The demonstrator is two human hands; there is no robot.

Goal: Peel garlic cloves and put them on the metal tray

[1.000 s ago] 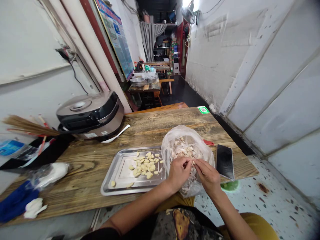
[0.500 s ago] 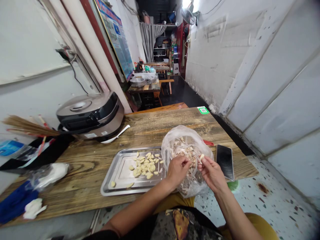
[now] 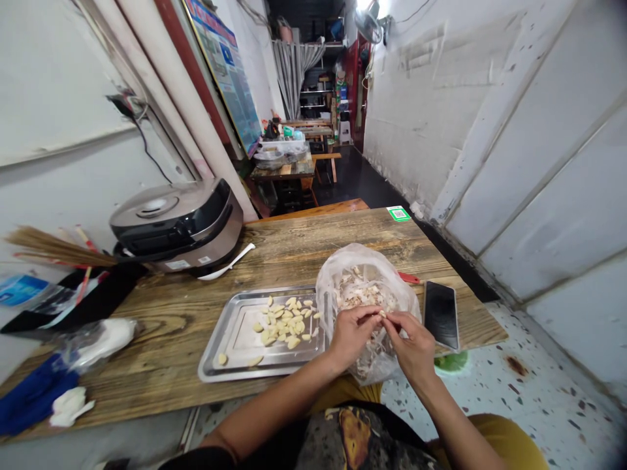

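Observation:
Both hands meet over a clear plastic bag [image 3: 343, 261] full of papery garlic skins [image 3: 360, 294]. A small pale garlic clove [image 3: 382, 314] is pinched between the fingertips of my left hand [image 3: 353, 331] and my right hand [image 3: 411, 343]. Fingers largely cover the clove, so how much skin is on it I cannot tell. Left of the bag lies a shallow metal tray [image 3: 215, 339], with several peeled garlic cloves [image 3: 284, 323] spread on it, mostly toward its right half.
A phone [image 3: 439, 313] and a red-handled tool [image 3: 408, 278] lie right of the bag. Behind the tray are a white spoon [image 3: 228, 263] and a rice cooker [image 3: 176, 225]. A blue cloth [image 3: 34, 395], crumpled tissue [image 3: 71, 406] and plastic-wrapped white item [image 3: 105, 343] sit at the left.
My right hand has moved left with the clove and come up against my left hand. The fingertips of both hands now meet on it. The tray has not moved.

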